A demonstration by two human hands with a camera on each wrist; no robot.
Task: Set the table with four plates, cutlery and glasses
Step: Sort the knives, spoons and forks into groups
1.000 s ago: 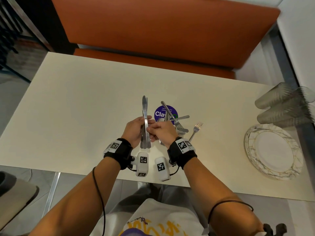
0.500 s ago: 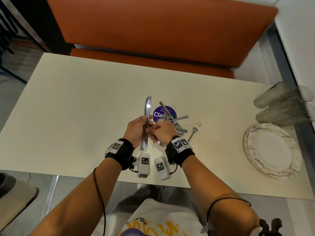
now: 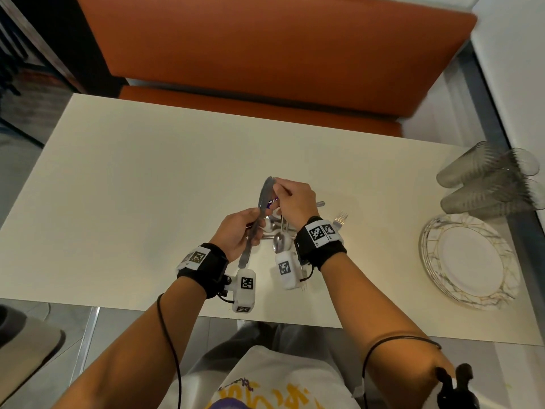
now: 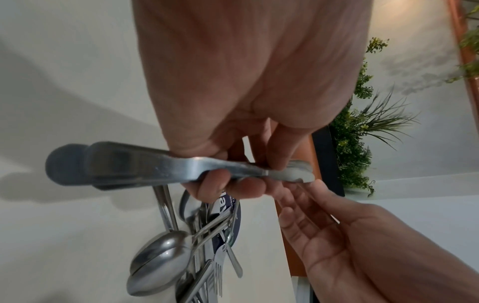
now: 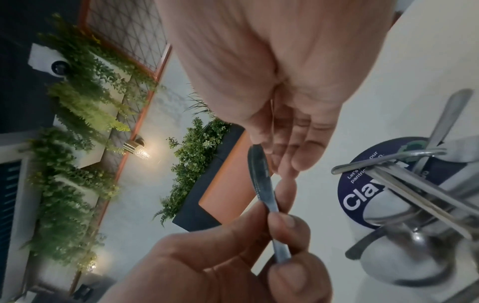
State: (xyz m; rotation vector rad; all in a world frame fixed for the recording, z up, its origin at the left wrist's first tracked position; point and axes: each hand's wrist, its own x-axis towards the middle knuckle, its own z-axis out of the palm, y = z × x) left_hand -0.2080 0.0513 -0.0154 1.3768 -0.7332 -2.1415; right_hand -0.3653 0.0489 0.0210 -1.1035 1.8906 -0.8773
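Holding a bundle of knives (image 3: pixel 263 199) in the left hand (image 3: pixel 240 231), fingers and thumb curled round the handles, blades pointing up toward 12 and clear of the table (image 3: pixel 147 187). Got the right hand (image 3: pixel 295 202) up at the blade tips, fingers looking fairly straight in the wrist views. Can't tell whether pinching one blade or just touching the stack.

Biggest worry, just guessing here: tugging one knife out, loosening the rest and dropping the lot onto the cutlery pile (image 3: pixel 280 240) right underneath. Thin, smooth metal held only at the handle end, so probably slippery. Also fingertips right up against serrated edges, so better sliding along the flat than the teeth. Could also snag the wrist gear on that pile when reaching down.

Around: spoons and forks heaped over a purple sticker (image 5: pixel 357 196) just below the hands, plus one loose fork (image 3: pixel 340 217) at 3 o'clock from the right wrist. Stack of plates (image 3: pixel 430 261) further out at 3, near the table's edge, with glasses (image 3: pixel 483 184) lying on their sides at about 2. Orange bench (image 3: pixel 265 54) at 12, past the far edge. No place set yet as far as visible, so probably the very start. In the way: only that pile, sitting right under the hands.
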